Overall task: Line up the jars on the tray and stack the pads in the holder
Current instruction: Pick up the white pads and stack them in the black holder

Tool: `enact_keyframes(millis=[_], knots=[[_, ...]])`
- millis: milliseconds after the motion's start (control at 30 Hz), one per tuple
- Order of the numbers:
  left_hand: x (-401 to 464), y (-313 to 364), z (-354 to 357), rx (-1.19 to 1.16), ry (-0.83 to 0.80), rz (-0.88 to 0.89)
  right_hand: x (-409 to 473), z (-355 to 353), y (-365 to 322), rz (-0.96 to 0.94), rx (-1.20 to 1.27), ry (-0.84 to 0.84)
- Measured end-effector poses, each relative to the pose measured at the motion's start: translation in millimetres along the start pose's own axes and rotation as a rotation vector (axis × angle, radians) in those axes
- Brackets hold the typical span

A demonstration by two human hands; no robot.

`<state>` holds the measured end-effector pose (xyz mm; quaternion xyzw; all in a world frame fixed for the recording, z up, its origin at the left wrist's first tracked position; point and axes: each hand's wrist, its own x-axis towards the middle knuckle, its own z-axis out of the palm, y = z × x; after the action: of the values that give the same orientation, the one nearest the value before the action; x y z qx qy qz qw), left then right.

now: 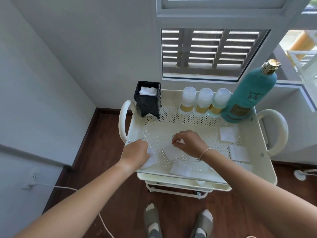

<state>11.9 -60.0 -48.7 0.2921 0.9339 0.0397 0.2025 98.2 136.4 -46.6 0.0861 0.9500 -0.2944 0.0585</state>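
Three clear jars with gold bands (204, 103) stand in a row at the back of the cream perforated tray (181, 124). The black pad holder (148, 98) stands at the back left corner with white pads inside. Several white pads lie loose on the tray: one at the right (228, 134), one below it (239, 153), one at the front (181, 169). My left hand (137, 153) grips a white pad (151, 159) at the front left. My right hand (188, 142) pinches a pad (171, 152) in the tray's middle.
A tall teal bottle with a gold cap (252, 93) stands at the tray's back right. The tray tops a cart with side handles (276, 129). White wall to the left, window behind. A cable (68, 188) runs over the wooden floor; my feet (178, 222) stand below.
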Motion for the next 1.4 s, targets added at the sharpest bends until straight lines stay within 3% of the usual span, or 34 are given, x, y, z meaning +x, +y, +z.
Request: enact_keyframes(millis=[200, 433, 600, 833, 1200, 1400], knots=[[-3.1, -1.0, 3.9, 0.061, 0.013, -0.007, 4.2, 14.6, -4.5, -0.051, -0.186, -0.087], [-3.8, 8.9, -23.6, 0.014, 0.029, 0.077, 7.3, 11.6, -7.0, -0.003, -0.193, -0.025], [5.1, 19.6, -82.1, -0.093, 0.196, 0.185, 14.5, -20.0, -3.9, 0.083, -0.040, 0.120], [60.7, 15.4, -171.6, -0.008, 0.478, 0.247, 35.5, -75.8, -13.4, 0.141, 0.223, 0.320], [125.9, 22.7, -186.0, 0.246, 0.252, 0.336, 45.6, -86.2, -14.7, 0.168, 0.279, 0.343], [131.1, 16.5, -160.8, 0.401, 0.300, 0.453, 56.4, -86.5, -18.5, 0.168, 0.322, 0.364]])
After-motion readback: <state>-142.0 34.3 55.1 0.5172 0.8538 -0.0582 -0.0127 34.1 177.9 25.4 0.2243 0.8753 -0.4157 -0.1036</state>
